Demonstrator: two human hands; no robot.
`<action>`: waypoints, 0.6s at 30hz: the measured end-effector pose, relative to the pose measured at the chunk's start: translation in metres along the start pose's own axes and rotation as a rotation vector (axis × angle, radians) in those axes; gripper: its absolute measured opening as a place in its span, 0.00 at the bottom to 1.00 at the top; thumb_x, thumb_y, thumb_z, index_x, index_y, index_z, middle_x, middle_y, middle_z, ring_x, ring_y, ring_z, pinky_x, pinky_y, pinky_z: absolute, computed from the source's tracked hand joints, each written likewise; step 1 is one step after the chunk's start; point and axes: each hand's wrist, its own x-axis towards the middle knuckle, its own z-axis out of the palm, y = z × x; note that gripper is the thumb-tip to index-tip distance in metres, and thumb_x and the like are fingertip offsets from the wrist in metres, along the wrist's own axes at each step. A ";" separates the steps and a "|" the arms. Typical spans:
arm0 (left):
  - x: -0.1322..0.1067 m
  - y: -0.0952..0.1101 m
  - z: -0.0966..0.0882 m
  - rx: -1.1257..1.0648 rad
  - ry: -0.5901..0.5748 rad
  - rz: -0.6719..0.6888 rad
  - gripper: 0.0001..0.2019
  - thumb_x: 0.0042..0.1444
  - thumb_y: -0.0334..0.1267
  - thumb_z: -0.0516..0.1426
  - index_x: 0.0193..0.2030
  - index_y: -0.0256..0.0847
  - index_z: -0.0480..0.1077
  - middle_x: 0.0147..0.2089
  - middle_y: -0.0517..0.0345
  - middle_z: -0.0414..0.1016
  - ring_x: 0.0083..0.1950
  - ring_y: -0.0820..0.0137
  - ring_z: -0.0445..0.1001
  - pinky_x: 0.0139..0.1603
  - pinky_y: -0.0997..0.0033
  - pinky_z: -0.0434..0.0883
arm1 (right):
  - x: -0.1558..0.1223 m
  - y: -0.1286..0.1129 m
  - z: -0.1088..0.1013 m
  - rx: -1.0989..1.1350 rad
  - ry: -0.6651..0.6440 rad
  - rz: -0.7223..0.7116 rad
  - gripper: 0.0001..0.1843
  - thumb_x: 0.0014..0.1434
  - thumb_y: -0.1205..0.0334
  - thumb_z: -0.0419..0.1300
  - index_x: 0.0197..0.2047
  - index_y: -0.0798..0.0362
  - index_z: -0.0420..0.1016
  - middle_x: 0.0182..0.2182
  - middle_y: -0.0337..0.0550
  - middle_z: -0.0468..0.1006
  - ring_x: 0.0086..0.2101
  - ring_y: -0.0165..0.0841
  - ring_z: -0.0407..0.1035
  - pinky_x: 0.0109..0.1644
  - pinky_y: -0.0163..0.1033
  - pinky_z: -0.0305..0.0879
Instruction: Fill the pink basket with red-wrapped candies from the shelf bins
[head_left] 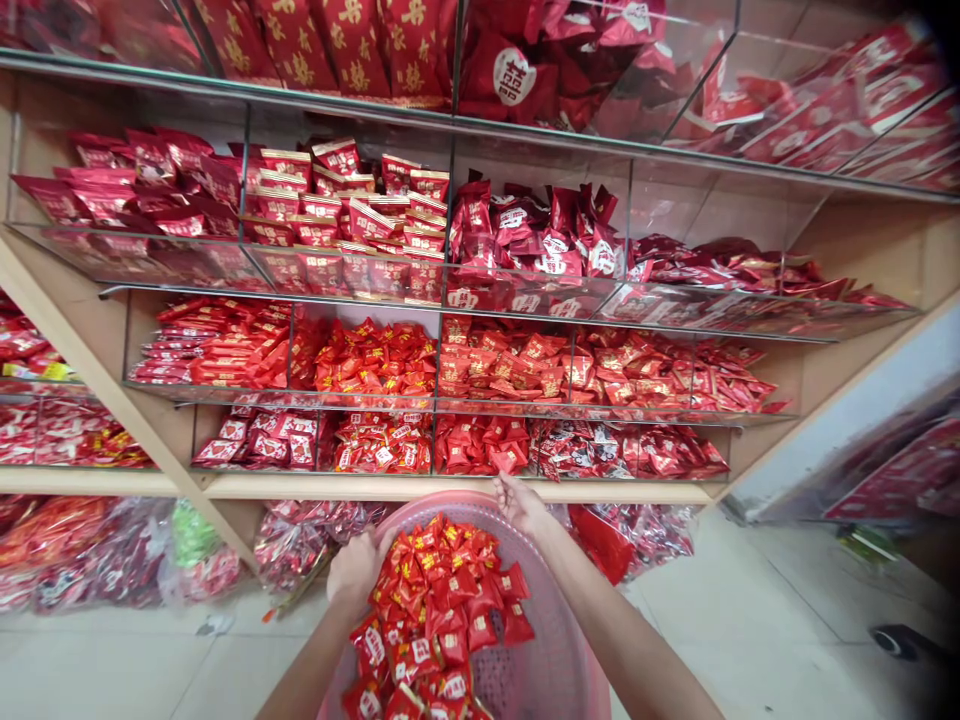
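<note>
at left, plastic-bagged goods (71, 550) lie on a pale tiled floor (225, 655), below a wooden shelf unit (450, 488); its glass-fronted tiers carry shelf packets (382, 358), mostly red, from the left edge to the right. the left hand (354, 565) is curled around the far-left rim of a pink basket (551, 600), in front of the unit's lower edge. piled packets (435, 595) crowd the basket's left side (bare lattice shows toward its right rim). the right hand (519, 507), beyond the far rim, pinches a bright red packet (508, 459) at the lowest tier's front edge. a pale wall (847, 400) stands past the unit's right edge.

on the top tier, tall red bags (345, 45) bear gold characters; right of them, a white oval (514, 77) shows 囍. the piled packets' yellow and white print is too small to read.
</note>
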 end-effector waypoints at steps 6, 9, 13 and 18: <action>-0.002 0.000 -0.002 -0.015 -0.002 -0.003 0.34 0.53 0.61 0.37 0.45 0.34 0.68 0.34 0.41 0.75 0.37 0.54 0.75 0.37 0.59 0.68 | -0.015 -0.011 -0.003 0.063 0.049 -0.078 0.16 0.42 0.54 0.65 0.23 0.52 0.62 0.21 0.36 0.72 0.25 0.28 0.69 0.26 0.30 0.63; -0.003 0.002 -0.006 -0.005 -0.011 0.007 0.33 0.54 0.59 0.37 0.46 0.34 0.67 0.34 0.41 0.75 0.37 0.55 0.75 0.36 0.59 0.68 | -0.034 -0.015 -0.012 -0.073 -0.037 -0.157 0.15 0.42 0.53 0.64 0.23 0.53 0.65 0.21 0.35 0.71 0.24 0.27 0.67 0.28 0.31 0.62; -0.005 0.004 -0.010 -0.013 -0.037 0.004 0.34 0.54 0.60 0.35 0.46 0.34 0.67 0.35 0.40 0.75 0.38 0.54 0.75 0.36 0.59 0.68 | -0.063 -0.017 -0.028 -0.289 -0.183 -0.203 0.12 0.45 0.54 0.62 0.23 0.55 0.68 0.22 0.37 0.73 0.24 0.27 0.65 0.30 0.31 0.61; -0.004 0.003 -0.009 -0.027 -0.051 -0.008 0.36 0.52 0.63 0.35 0.47 0.34 0.67 0.36 0.40 0.75 0.38 0.55 0.75 0.37 0.61 0.67 | -0.081 -0.004 -0.042 -0.383 -0.294 -0.074 0.07 0.47 0.62 0.57 0.22 0.55 0.65 0.22 0.38 0.75 0.25 0.27 0.68 0.29 0.31 0.61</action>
